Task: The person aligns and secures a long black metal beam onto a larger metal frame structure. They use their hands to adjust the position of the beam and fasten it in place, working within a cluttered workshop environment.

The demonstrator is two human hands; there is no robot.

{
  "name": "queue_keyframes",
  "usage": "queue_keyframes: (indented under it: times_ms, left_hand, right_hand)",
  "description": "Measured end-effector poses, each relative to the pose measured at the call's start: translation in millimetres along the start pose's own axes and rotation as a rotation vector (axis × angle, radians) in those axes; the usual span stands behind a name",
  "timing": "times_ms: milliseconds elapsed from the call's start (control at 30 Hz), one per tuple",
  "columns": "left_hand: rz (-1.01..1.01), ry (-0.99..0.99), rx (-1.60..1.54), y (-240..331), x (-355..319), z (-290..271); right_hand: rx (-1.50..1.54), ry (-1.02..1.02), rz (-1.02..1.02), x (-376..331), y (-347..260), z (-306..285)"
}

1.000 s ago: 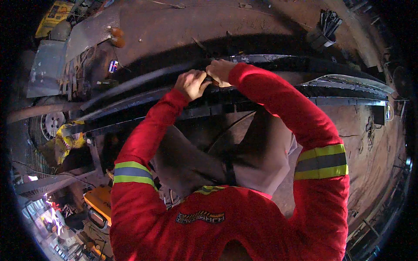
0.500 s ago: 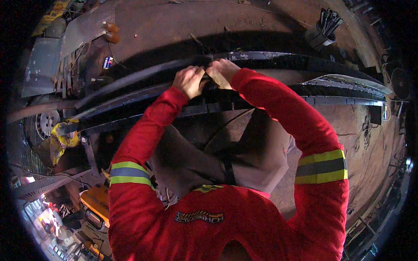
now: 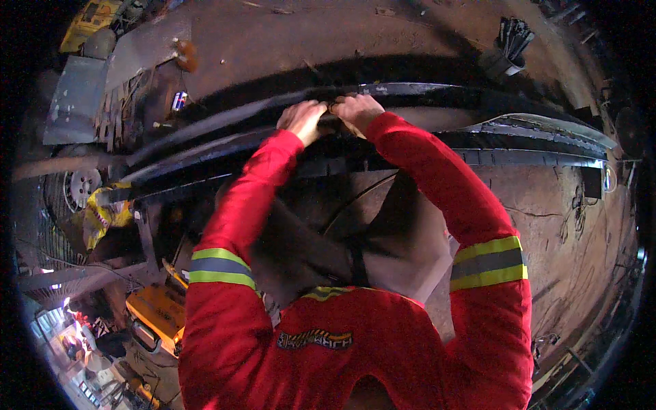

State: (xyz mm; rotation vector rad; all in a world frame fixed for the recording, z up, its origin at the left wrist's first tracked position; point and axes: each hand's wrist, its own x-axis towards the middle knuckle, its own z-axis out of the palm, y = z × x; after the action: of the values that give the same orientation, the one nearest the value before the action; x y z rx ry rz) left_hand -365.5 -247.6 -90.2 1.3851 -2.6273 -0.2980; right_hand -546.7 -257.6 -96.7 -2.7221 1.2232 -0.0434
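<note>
My left hand [image 3: 303,121] and my right hand [image 3: 357,111] meet at the long dark metal beams [image 3: 225,109] in front of me. Both have curled fingers, with the fingertips turned in toward each other. Whatever lies between them is small, dark and hidden by the fingers. The beams run from left to right across the view, side by side with a shadowed gap. Both wrists rest close over the gap, in red sleeves with reflective bands.
Beyond the beams stands a bucket [image 3: 504,63] full of dark rods. A can [image 3: 179,101] and a grey metal sheet [image 3: 67,102] lie at the far left. Nearer on the left are a yellow bag [image 3: 102,217], a wheel [image 3: 82,188] and an orange machine [image 3: 157,316].
Both hands have shifted slightly, the left one to the right and up. My elbows have come inward, and the view has turned a little.
</note>
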Motion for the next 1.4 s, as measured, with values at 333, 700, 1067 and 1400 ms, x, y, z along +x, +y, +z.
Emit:
queue_keyframes:
  times_ms: [333, 700, 1067, 1400]
  left_hand:
    - [0.051, -0.441, -0.315, 3, 45, -26]
    - [0.148, -0.264, -0.116, 16, 39, -17]
    - [-0.006, -0.139, -0.004, 31, 33, 1]
    - [0.135, -0.09, -0.144, 4, 11, -9]
  right_hand:
    - [0.564, -0.346, 0.113, -7, 48, -60]
    - [0.179, -0.308, -0.028, 10, 23, -63]
    - [0.019, -0.071, -0.032, -9, 19, -25]
    - [-0.047, -0.04, -0.037, -10, 20, 7]
